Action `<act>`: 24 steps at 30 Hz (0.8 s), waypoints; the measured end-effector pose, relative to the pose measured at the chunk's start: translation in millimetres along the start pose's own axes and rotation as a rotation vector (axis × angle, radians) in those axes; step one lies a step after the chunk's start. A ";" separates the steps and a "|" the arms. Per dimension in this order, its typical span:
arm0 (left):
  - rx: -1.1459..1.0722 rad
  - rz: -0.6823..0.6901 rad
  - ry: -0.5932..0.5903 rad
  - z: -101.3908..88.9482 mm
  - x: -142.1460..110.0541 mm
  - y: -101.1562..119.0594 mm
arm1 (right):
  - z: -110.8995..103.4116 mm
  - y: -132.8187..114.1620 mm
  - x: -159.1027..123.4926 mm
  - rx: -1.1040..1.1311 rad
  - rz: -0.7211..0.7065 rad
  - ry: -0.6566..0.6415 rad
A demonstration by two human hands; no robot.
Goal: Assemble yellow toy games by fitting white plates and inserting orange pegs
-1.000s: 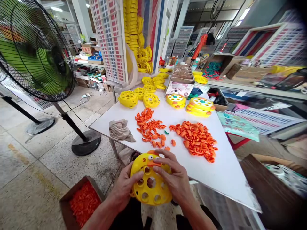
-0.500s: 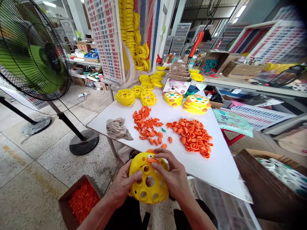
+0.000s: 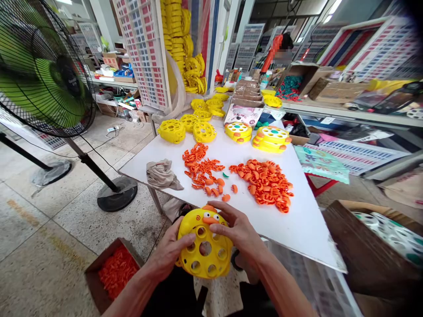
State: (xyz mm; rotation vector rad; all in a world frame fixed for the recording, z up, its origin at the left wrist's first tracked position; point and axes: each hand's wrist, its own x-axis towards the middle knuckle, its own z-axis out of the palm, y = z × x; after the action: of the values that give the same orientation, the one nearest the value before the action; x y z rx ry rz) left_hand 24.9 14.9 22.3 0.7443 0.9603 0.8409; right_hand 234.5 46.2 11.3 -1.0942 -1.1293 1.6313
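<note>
A round yellow plastic duck shell [image 3: 210, 259] with several holes, white eyes and an orange beak is held up in front of the table edge. My left hand [image 3: 170, 248] grips its left side, the thumb over the front. On its upper right, my right hand [image 3: 239, 231] is closed around the rim, thumb by the beak; its fingertips behind are partly hidden. Just beyond lie a few loose orange pieces [image 3: 214, 192], a heap of curved orange parts [image 3: 198, 165] and a bigger orange pile [image 3: 269, 185] to the right.
A crumpled grey cloth [image 3: 161, 174] lies at the table's left edge. Yellow shells [image 3: 204, 132] and assembled yellow-and-white ones [image 3: 271, 138] stand at the back. A fan [image 3: 71, 81] is at left. Boxes hold orange parts [image 3: 117, 270] and white discs [image 3: 390, 233].
The right hand has shifted slightly on the duck shell, so both eyes now show beside the beak. The left hand keeps its grip. The view has tilted a little.
</note>
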 end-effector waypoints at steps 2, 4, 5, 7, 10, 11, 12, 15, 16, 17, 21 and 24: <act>-0.006 0.006 0.001 0.1 0.1 -0.4 | -0.1 -0.8 0.2 0.012 -0.018 -0.002; 0.001 0.011 -0.009 0.0 -0.3 -0.2 | 2.1 0.6 0.0 0.018 -0.023 0.021; 0.010 0.011 -0.015 -0.2 -0.6 0.1 | 3.8 2.2 -0.2 0.020 -0.025 0.040; 0.016 0.009 -0.023 -0.9 -1.0 1.0 | 7.2 5.9 -0.1 0.023 -0.040 0.075; 0.002 0.002 -0.019 -2.2 0.5 2.2 | 9.3 9.3 1.4 0.034 -0.050 0.091; -0.006 -0.001 -0.015 -2.6 1.7 2.5 | 8.8 9.4 2.1 0.042 -0.044 0.076; -0.014 -0.004 -0.008 -2.9 3.2 2.6 | 7.8 8.9 2.8 0.048 -0.037 0.055; -0.055 -0.009 0.008 -3.7 7.7 2.7 | 4.7 6.5 4.2 0.036 -0.029 0.023; -0.073 -0.011 0.011 -3.9 8.6 2.9 | 4.2 5.9 4.4 0.027 -0.026 0.029; -0.089 -0.014 0.013 -4.0 9.1 3.3 | 4.4 5.5 4.5 0.021 -0.023 0.039; -0.148 -0.034 0.017 -2.0 6.6 6.9 | 11.3 4.3 2.6 0.045 -0.015 0.087; -0.165 -0.100 0.052 3.5 1.6 8.3 | 18.6 0.7 -2.6 0.036 -0.025 0.118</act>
State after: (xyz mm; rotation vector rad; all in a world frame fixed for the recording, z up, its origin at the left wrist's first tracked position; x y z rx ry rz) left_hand 26.4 19.6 30.0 0.5312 0.9534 0.8440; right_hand 217.3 39.5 15.0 -1.1340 -1.0293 1.5410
